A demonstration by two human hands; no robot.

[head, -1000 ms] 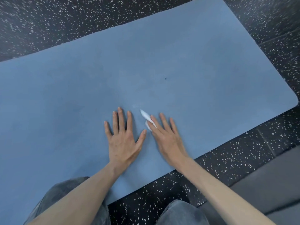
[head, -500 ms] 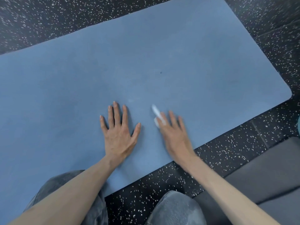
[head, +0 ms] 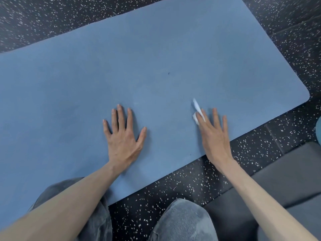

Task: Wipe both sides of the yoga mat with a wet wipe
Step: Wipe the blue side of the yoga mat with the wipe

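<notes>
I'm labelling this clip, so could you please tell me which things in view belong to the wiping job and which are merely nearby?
Belong to the job:
- flat blue rubbery yoga mat
- small white wet wipe, under the right hand
- left hand, pressed flat on the mat

Merely nearby:
- black white-speckled floor
- dark grey padded block
- teal object at the right edge, mostly cut off

This looks like a gym or exercise room. Under and around both hands the ground is black rubber flooring [head: 199, 181] flecked with white, laid in large tiles whose seams show to the right of the right hand. A blue yoga mat [head: 156, 58] lies flat on it beneath the hands. Just right of the right forearm sits a dark grey padded mat [head: 286, 174].
</notes>
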